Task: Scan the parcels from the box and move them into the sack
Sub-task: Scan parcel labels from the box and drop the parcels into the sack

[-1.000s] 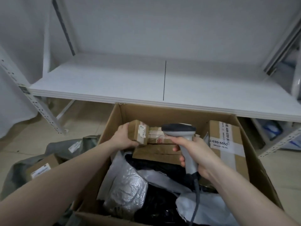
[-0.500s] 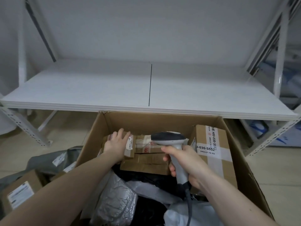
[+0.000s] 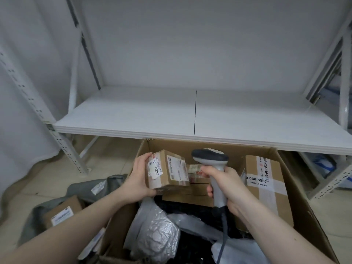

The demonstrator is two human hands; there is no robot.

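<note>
A white shelf board (image 3: 152,119) is seen spanning the frame, split by a thin dark seam (image 3: 195,111); perforated white uprights (image 3: 62,145) are set at its left and right ends; beige floor tiles (image 3: 106,153) are visible beneath it.

- A parcel-sorting storeroom or small warehouse.
- White slotted-steel racking (image 3: 62,149) carries a bare shelf board (image 3: 171,119).
- An open cardboard box (image 3: 308,202) holds labelled cartons and mailer bags.
- A grey sack (image 3: 80,189) with parcels lies on the tiled floor (image 3: 38,183).
- A corded handheld scanner (image 3: 211,161) is in use.
</note>
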